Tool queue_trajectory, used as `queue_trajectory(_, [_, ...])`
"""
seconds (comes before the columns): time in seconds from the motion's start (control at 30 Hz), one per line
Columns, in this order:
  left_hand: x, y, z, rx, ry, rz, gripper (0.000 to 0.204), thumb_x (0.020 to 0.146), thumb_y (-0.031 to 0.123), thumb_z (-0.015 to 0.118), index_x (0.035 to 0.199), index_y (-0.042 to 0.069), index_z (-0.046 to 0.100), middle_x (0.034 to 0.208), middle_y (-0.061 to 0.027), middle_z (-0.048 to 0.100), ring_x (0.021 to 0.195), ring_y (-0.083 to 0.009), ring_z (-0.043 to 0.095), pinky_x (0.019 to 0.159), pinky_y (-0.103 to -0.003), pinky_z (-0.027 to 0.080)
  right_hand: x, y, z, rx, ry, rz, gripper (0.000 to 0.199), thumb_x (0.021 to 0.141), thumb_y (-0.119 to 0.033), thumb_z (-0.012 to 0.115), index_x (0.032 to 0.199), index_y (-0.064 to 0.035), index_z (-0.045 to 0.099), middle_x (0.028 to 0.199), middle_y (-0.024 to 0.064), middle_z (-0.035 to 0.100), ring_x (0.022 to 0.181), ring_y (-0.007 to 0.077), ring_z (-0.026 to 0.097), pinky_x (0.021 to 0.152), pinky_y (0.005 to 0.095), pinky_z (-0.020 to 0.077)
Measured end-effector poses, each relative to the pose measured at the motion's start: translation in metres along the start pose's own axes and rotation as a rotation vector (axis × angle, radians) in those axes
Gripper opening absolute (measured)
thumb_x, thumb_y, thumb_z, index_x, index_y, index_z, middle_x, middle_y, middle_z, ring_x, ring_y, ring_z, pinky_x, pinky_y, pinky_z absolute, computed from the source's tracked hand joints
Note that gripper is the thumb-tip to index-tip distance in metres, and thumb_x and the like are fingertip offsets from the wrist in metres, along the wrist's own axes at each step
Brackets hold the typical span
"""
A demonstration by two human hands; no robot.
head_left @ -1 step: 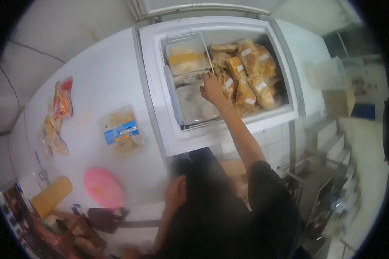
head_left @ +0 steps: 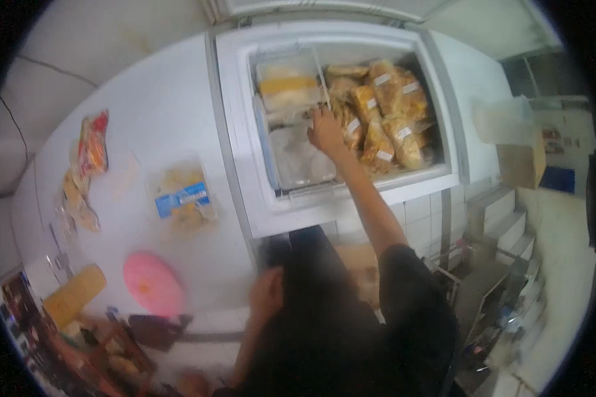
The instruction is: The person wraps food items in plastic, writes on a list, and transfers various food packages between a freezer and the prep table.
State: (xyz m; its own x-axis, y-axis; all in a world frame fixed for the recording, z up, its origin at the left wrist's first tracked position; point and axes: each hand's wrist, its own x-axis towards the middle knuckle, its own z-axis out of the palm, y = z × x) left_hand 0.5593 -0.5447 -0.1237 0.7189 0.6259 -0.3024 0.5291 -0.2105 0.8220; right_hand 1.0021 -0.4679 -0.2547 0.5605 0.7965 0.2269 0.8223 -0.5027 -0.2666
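Observation:
My right hand (head_left: 327,134) reaches into an open chest freezer (head_left: 245,212), its fingers curled over the right rim of a wire basket (head_left: 323,76). Under and beside that hand, the basket holds a frosty clear plastic tub (head_left: 298,159). Farther back in it sits another clear tub with a yellow band (head_left: 288,84). Several bags of brownish-yellow frozen food (head_left: 377,139) with white labels are piled to the right of the basket. Down by my dark clothing is my left hand (head_left: 267,294), away from the freezer; its fingers are blurred.
On the white surface at left lie a clear food pack with a blue label (head_left: 182,198), a red bag (head_left: 94,142), a pale food bag (head_left: 78,202) and a pink round item (head_left: 153,284). A cardboard box (head_left: 520,162) stands right of the freezer. White steps (head_left: 493,218) rise at far right.
The view has shifted slightly. My right hand stays at the basket rim, and nothing has been visibly lifted or put down.

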Motion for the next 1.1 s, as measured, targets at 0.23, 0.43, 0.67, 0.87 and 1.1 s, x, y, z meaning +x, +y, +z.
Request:
queue_trajectory(0.23, [0.021, 0.020, 0.038, -0.127, 0.119, -0.261, 0.024, 0.101, 0.007, 0.061, 0.124, 0.002, 0.067, 0.115, -0.0194, 0.073, 0.109, -0.0393, 0.071, 0.094, -0.044, 0.055, -0.036, -0.011, 0.024, 0.167, -0.148, 0.242, 0.039, 0.085, -0.008, 0.066, 0.122, 0.0045, 0.059, 0.123, 0.0269, 0.062, 0.114, 0.0452, 0.061, 0.095, 0.0524, 0.0530])
queue_trajectory(0.43, [0.060, 0.036, 0.065, -0.255, 0.124, -0.258, 0.028, 0.101, 0.006, 0.061, 0.129, 0.002, 0.065, 0.116, -0.0186, 0.073, 0.105, -0.0349, 0.073, 0.092, -0.042, 0.056, -0.004, 0.034, 0.079, -0.138, -0.550, -0.284, 0.053, 0.092, -0.020, 0.062, 0.136, 0.0076, 0.056, 0.136, 0.0297, 0.062, 0.128, 0.0437, 0.059, 0.105, 0.0507, 0.0521])
queue_trajectory(0.67, [0.068, 0.056, 0.065, -0.293, 0.237, -0.402, 0.027, 0.103, 0.008, 0.061, 0.129, 0.002, 0.065, 0.115, -0.0148, 0.075, 0.098, -0.0236, 0.074, 0.087, -0.036, 0.057, 0.025, 0.031, 0.059, -0.194, -0.634, -0.242, 0.063, 0.089, -0.042, 0.071, 0.137, -0.0014, 0.059, 0.134, 0.0234, 0.066, 0.126, 0.0399, 0.062, 0.103, 0.0499, 0.0523])
queue_trajectory(0.87, [0.091, 0.047, 0.082, -0.333, 0.217, -0.388, 0.027, 0.104, 0.008, 0.060, 0.129, 0.000, 0.064, 0.113, -0.0146, 0.075, 0.099, -0.0206, 0.073, 0.088, -0.032, 0.056, 0.052, 0.057, 0.055, 0.127, -0.731, -0.300, 0.075, 0.077, -0.050, 0.086, 0.129, -0.0021, 0.063, 0.123, 0.0250, 0.070, 0.125, 0.0407, 0.063, 0.102, 0.0460, 0.0524])
queue_trajectory(1.1, [0.123, 0.035, 0.077, -0.495, 0.165, -0.389, 0.032, 0.107, 0.013, 0.058, 0.136, 0.001, 0.060, 0.120, -0.0135, 0.074, 0.102, -0.0215, 0.075, 0.092, -0.035, 0.057, 0.066, 0.068, 0.056, 0.409, -1.029, -0.316, 0.076, 0.078, -0.051, 0.090, 0.130, -0.0026, 0.062, 0.126, 0.0233, 0.068, 0.124, 0.0397, 0.062, 0.106, 0.0461, 0.0496])
